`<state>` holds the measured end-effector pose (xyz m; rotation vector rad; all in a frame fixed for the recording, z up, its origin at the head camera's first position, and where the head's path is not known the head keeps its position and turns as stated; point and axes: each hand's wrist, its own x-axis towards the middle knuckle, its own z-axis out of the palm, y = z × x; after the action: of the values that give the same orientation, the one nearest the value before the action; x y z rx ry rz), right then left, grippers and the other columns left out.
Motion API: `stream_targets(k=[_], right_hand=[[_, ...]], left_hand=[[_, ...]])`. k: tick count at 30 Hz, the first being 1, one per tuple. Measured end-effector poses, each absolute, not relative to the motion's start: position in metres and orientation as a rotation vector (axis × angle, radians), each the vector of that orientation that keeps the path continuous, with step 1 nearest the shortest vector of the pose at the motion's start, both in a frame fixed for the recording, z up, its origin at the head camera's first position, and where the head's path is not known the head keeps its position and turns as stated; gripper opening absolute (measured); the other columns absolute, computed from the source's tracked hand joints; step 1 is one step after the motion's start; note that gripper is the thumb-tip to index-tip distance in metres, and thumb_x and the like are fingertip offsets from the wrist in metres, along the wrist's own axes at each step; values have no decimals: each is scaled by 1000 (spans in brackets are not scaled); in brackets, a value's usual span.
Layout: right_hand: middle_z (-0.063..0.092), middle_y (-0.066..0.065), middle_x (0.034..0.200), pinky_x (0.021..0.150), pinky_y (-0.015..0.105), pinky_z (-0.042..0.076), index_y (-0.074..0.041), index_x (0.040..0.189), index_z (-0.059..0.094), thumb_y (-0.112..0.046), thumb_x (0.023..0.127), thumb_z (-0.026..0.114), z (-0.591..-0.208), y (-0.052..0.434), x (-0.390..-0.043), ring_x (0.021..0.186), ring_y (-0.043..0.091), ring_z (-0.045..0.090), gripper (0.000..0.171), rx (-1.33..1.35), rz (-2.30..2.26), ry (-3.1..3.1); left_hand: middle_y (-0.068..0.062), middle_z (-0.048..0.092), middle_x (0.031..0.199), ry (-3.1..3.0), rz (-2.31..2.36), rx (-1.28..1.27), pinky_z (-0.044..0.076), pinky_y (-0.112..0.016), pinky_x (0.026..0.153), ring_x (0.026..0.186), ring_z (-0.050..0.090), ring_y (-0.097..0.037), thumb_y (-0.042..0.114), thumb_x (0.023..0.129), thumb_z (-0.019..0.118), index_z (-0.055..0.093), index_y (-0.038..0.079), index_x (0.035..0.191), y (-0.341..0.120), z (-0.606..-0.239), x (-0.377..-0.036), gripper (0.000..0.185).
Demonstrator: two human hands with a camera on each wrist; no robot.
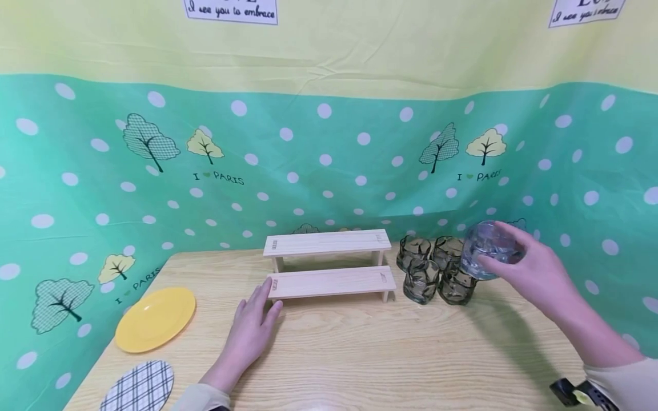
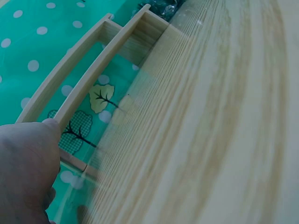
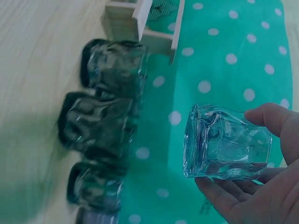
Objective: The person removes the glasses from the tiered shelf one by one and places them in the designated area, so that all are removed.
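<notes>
My right hand (image 1: 519,260) holds a clear faceted glass (image 1: 487,249) in the air, above and right of a cluster of several dark glasses (image 1: 434,268) on the wooden table (image 1: 360,354). In the right wrist view the glass (image 3: 224,144) lies sideways between thumb and fingers (image 3: 266,116), above the dark glasses (image 3: 107,116). My left hand (image 1: 254,322) lies flat on the table, its fingertips touching the left end of the lower step of a two-step wooden rack (image 1: 329,268). The rack (image 2: 93,70) shows past the left hand (image 2: 25,172) in the left wrist view.
A yellow plate (image 1: 156,318) sits at the table's left side, with a plaid oval coaster (image 1: 140,388) nearer the front left corner. A green dotted cloth (image 1: 329,165) backs the table behind and on both sides.
</notes>
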<state>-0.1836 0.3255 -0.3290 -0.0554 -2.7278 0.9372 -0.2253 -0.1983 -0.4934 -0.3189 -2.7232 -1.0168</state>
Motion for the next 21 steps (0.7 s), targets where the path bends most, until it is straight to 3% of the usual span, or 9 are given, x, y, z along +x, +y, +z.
stream_targets(k=[2,5,8,11,15,21], right_hand=[[52,44,148,71,41,56,-8,176,25,-50,101,81,-333,334,-183,116,55,62,102,-80,947,-2732],[42,48,155,79,59,59,-9,177,22,-51,102,79,-340,346,-181,124,64,55,103,-116,957,-2745],[31,50,162,89,78,52,-9,177,18,-52,103,78,-346,356,-179,132,70,47,105,-146,978,-2756],[26,49,165,93,85,47,-7,177,16,-52,104,77,-352,364,-177,136,74,39,105,-167,983,-2766],[28,51,162,89,82,50,-3,176,15,-51,105,76,-360,374,-176,133,74,41,105,-177,965,-2788],[39,54,152,73,60,60,2,174,15,-50,104,77,-376,385,-178,119,67,56,107,-183,952,-2807]], left_hand=[[-25,39,172,-2725,-1021,-319,10,-72,131,161,31,-49,34,118,56,31,3,173,-198,-494,-226,68],[-24,40,172,-2726,-1019,-318,10,-71,131,161,31,-49,35,118,55,31,3,173,-199,-494,-226,68],[-25,40,172,-2724,-1009,-318,11,-71,131,161,32,-49,35,118,56,31,3,173,-199,-495,-227,68],[-25,40,172,-2722,-1000,-319,12,-72,131,161,32,-49,35,118,55,32,3,173,-199,-495,-227,68],[-25,40,172,-2723,-1006,-321,12,-72,131,161,32,-49,35,118,55,31,3,173,-198,-494,-226,68],[-26,40,172,-2731,-1005,-322,11,-72,131,161,31,-49,36,118,54,30,2,173,-198,-492,-224,69]])
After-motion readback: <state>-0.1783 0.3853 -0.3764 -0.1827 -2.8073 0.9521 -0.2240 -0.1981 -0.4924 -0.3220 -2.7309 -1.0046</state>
